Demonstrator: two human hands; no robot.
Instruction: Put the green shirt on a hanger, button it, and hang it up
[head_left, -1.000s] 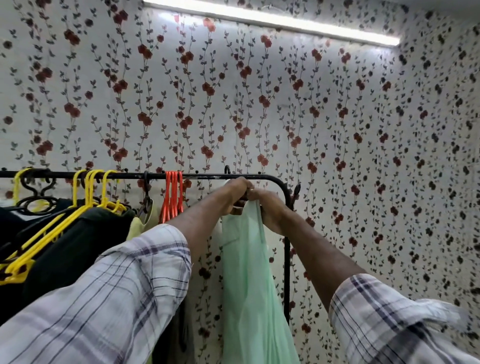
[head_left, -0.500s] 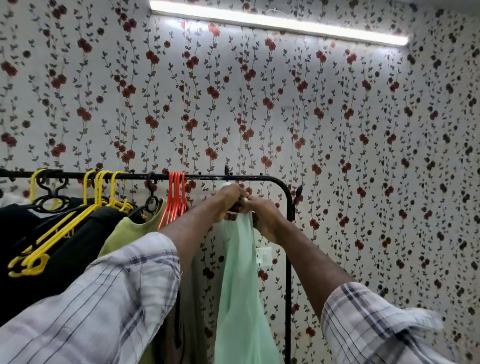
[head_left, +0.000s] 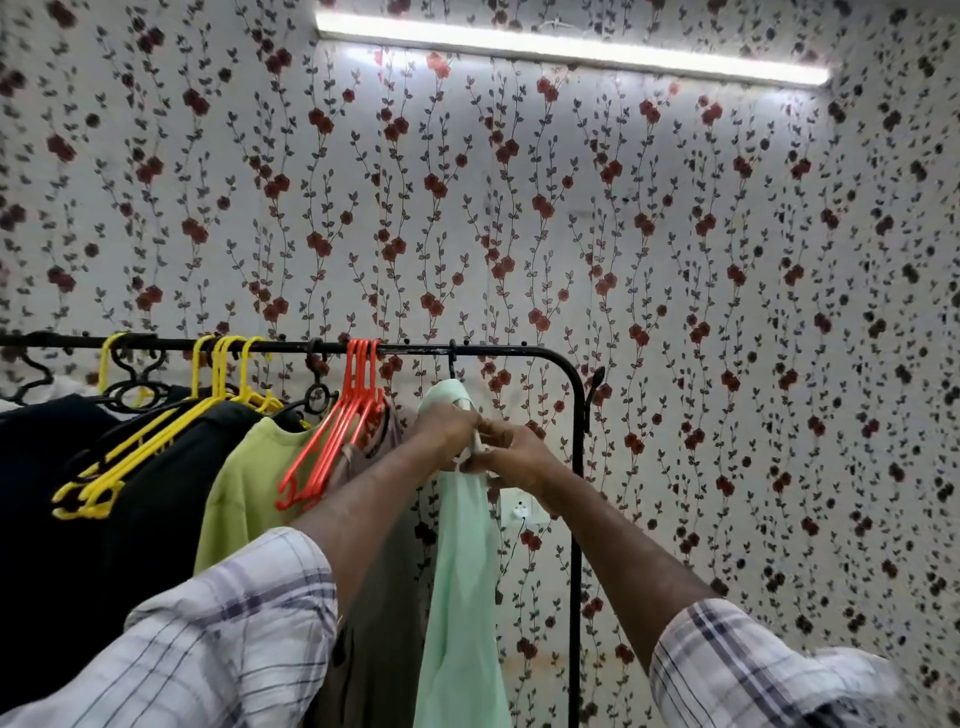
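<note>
The pale green shirt (head_left: 462, 571) hangs near the right end of the black clothes rail (head_left: 509, 353), its hanger's dark hook (head_left: 452, 364) over the bar. Both my hands meet just below the collar. My left hand (head_left: 447, 428) pinches the shirt's front edge from the left. My right hand (head_left: 511, 454) pinches the same spot from the right. Their fingers hide the placket and any button there.
Left of the shirt hang a brown garment (head_left: 379, 597), several empty orange hangers (head_left: 337, 431), a lime shirt (head_left: 244, 488), yellow hangers (head_left: 156, 447) and black clothes (head_left: 78, 493). The rail's right post (head_left: 574, 519) stands close by. A wall socket (head_left: 519, 512) sits behind.
My hands have come down from the rail to the shirt's front below the collar. The shirt's hook now rests on the bar. The view has tilted up a little.
</note>
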